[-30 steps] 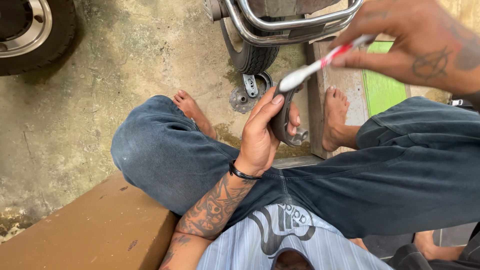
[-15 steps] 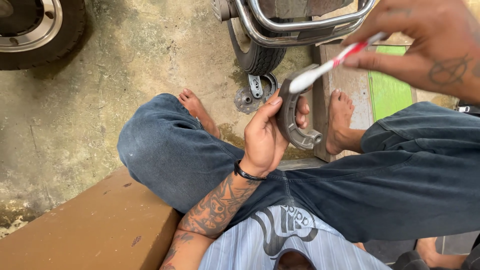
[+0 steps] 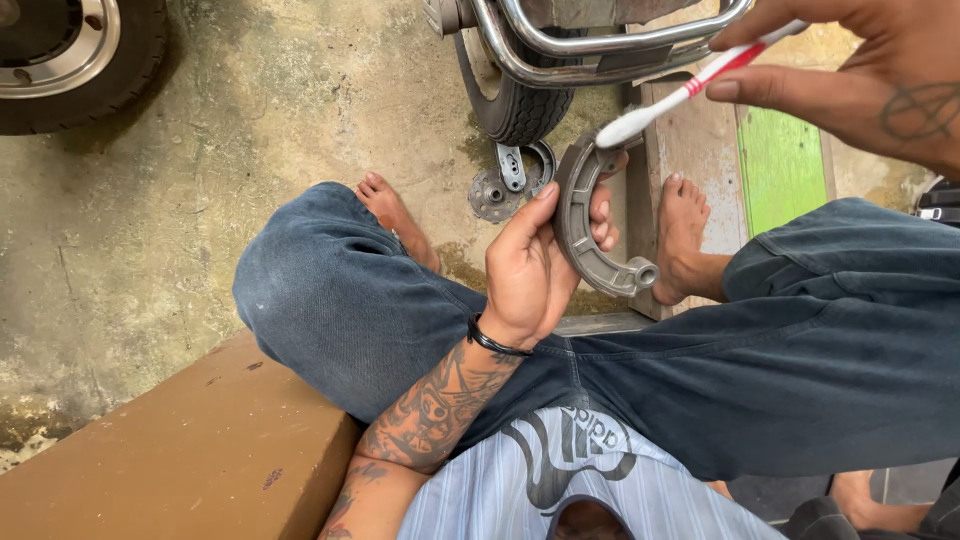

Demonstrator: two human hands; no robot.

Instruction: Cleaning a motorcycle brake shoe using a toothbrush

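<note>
The curved brake shoe (image 3: 590, 225) is dull grey; the toothbrush (image 3: 690, 90) is white with red (bristles white). Dark blue jeans (image 3: 700, 360), a green plank (image 3: 785, 165) far right, a brown ledge (image 3: 170, 450) near left.

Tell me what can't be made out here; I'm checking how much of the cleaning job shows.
Head view:
- Brake shoe: its middle is covered by the left hand.
- Toothbrush: handle end is hidden in the right hand.
- Vehicle tyre: top is hidden by the chrome bars.
- Wheel: cut off by the corner.
</note>
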